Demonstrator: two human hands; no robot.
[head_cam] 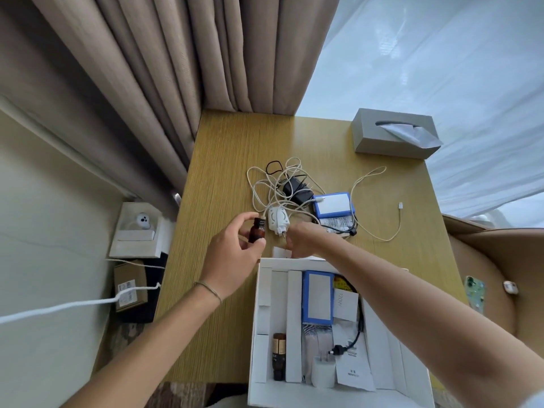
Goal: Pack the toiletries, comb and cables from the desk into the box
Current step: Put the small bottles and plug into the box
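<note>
The table (223,178) is done in yellowish wood grain, the box (379,343) in white. A dark amber bottle (257,231) with a black cap is seen, cream cables (273,184), a blue-edged white pack (332,205), a grey tissue box (391,134), and beige curtains (164,69).

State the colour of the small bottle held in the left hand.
Dark amber-brown with a black cap: the small bottle, pinched by the left hand, in the head view.
</note>
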